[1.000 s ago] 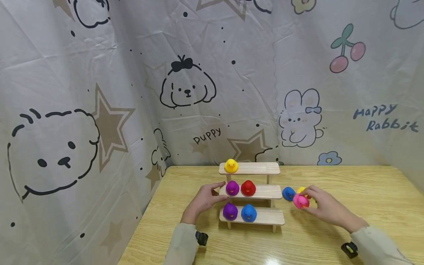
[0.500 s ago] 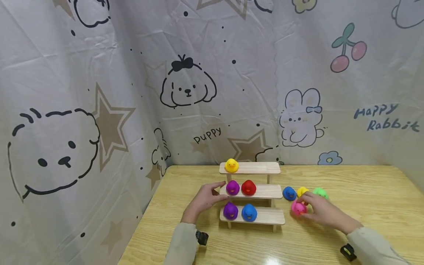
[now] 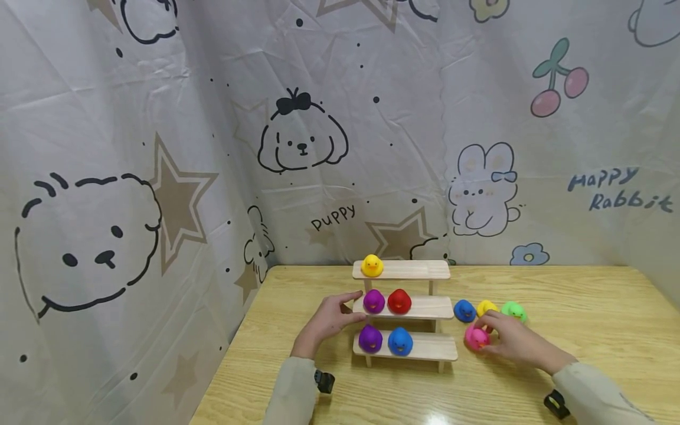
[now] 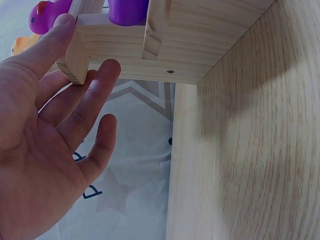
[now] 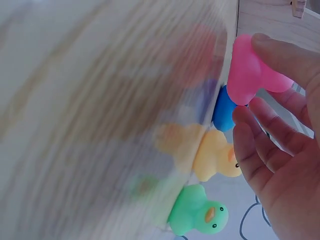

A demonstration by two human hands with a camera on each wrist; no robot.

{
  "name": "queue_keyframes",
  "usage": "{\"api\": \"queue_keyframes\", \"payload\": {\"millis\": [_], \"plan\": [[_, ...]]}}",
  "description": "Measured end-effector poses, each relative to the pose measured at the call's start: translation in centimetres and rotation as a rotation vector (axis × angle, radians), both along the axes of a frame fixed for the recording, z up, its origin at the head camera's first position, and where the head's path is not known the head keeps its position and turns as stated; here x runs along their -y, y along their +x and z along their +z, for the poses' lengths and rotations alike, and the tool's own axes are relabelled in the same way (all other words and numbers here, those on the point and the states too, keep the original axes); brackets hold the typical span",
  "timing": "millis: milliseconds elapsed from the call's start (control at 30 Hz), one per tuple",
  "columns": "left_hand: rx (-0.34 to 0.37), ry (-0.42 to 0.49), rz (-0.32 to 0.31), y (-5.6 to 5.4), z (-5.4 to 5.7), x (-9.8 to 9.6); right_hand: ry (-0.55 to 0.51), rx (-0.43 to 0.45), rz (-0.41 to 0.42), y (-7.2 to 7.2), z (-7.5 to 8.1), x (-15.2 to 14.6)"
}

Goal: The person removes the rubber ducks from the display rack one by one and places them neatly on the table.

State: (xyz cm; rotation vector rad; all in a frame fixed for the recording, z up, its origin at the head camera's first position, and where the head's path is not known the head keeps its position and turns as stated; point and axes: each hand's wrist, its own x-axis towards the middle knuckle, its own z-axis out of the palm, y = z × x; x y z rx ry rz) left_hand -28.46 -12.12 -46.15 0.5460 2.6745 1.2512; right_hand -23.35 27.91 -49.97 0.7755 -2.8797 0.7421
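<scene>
My left hand [image 3: 328, 321] holds the left end of the middle tier of a three-tier wooden display stand [image 3: 425, 307], thumb on one edge and fingers on the other. My right hand [image 3: 515, 339] pinches a pink rubber duck [image 3: 476, 337] right of the stand; in the right wrist view it seems just above the tabletop. On the top tier sits a yellow duck [image 3: 372, 266]. The middle tier carries a magenta-purple duck [image 3: 374, 301] and a red duck [image 3: 399, 301]. A purple duck [image 3: 370, 339] and a blue duck [image 3: 401, 342] stand on the bottom tier.
Behind the right hand, a second blue duck [image 3: 464, 311], another yellow duck [image 3: 487, 307] and a green duck [image 3: 513, 311] stand on the wooden table [image 3: 584, 295]. A printed curtain [image 3: 329, 71] hangs along the back and left of the table.
My right hand has drawn the pink duck slightly left and toward me, so the yellow and green ducks behind show more. My left hand stays at the stand.
</scene>
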Motion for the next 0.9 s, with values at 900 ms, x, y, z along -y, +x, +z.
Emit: {"api": "queue_keyframes", "payload": {"millis": [900], "plan": [[-0.027,0.012,-0.014,0.02,0.09,-0.02,-0.006,0.044,-0.030,-0.57,-0.78,0.63]]}}
